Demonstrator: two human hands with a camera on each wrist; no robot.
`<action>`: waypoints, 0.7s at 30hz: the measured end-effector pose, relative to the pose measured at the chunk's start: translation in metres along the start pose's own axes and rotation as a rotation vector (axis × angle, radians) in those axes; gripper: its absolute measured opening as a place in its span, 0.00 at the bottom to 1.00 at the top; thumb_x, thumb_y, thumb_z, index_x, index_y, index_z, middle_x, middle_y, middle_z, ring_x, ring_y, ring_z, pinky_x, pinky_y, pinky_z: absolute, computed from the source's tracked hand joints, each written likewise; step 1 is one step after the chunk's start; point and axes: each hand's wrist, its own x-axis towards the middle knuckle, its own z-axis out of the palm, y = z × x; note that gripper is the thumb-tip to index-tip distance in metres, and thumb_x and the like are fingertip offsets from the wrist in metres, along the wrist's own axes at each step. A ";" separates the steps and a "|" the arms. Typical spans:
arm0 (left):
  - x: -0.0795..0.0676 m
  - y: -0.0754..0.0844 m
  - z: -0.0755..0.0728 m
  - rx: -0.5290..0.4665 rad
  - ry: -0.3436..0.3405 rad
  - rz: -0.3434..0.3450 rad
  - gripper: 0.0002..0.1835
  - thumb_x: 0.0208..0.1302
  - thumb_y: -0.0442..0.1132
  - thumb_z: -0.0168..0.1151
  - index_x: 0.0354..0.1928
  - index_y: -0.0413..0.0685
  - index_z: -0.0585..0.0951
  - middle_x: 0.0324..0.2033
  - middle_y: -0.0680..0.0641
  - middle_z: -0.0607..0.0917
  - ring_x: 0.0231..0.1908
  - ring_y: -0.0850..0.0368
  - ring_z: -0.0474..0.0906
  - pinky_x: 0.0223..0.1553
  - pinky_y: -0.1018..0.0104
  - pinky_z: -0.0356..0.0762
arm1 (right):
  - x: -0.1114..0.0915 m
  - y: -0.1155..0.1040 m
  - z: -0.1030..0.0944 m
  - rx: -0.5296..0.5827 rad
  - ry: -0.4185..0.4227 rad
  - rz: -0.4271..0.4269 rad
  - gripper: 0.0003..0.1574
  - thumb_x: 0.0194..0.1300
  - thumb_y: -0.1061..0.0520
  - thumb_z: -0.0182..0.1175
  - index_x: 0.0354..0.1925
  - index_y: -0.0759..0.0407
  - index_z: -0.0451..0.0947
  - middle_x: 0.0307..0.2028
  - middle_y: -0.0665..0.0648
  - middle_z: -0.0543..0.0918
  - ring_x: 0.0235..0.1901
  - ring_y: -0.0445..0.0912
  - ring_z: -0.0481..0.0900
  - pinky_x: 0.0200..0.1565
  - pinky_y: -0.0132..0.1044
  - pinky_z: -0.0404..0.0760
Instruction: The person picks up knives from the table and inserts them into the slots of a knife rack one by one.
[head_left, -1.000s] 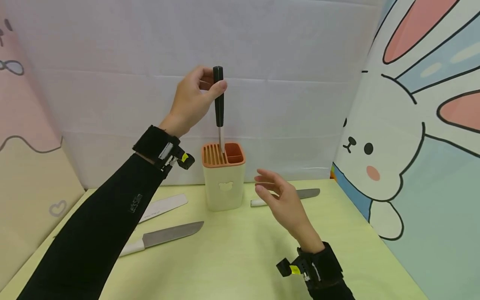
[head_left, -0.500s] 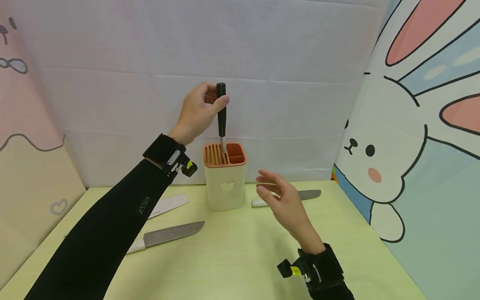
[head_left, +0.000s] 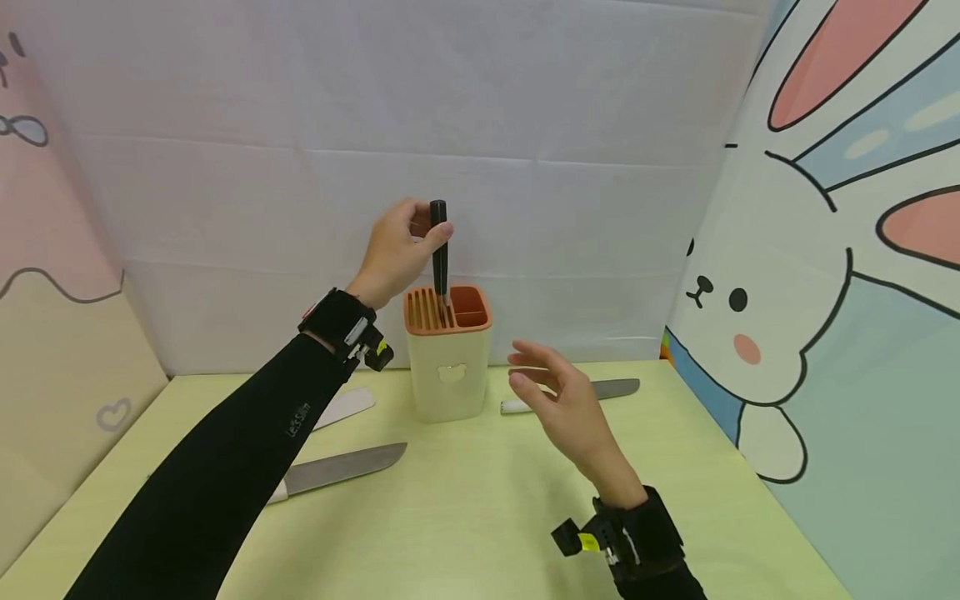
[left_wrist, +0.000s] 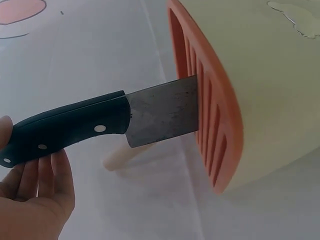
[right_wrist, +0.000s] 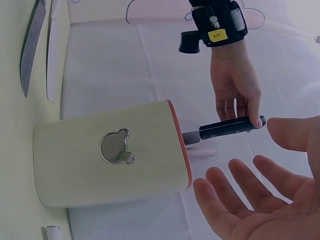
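My left hand (head_left: 393, 250) pinches the black handle of a kitchen knife (left_wrist: 75, 122) between thumb and fingers, near the handle's end. Point down, the knife stands in a slot of the cream knife holder (head_left: 450, 379); in the left wrist view a broad stretch of blade shows outside the slots. The holder's orange top has slots on the left and two square compartments on the right. My right hand (head_left: 558, 408) hovers right of the holder with fingers loosely bent and nothing in them. Behind it lies a white-handled knife (head_left: 617, 387), partly covered by the hand.
Left of the holder, a large knife (head_left: 348, 468) and a pale blade (head_left: 347, 407) lie on the yellow-green table (head_left: 450, 533), their handle ends partly or wholly behind my left arm. A white sheet (head_left: 570, 250) hangs behind the holder. A rabbit-printed panel (head_left: 765, 333) stands at the right.
My left hand has moved down with the knife, and more of the blade has gone into the slot. The right hand has stayed in place.
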 end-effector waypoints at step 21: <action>-0.010 -0.025 0.014 -0.008 -0.048 -0.097 0.17 0.69 0.49 0.58 0.52 0.48 0.73 0.44 0.50 0.75 0.45 0.57 0.70 0.50 0.60 0.70 | 0.001 0.004 0.000 0.029 0.012 -0.017 0.25 0.68 0.63 0.57 0.62 0.60 0.68 0.55 0.59 0.76 0.52 0.51 0.75 0.52 0.46 0.77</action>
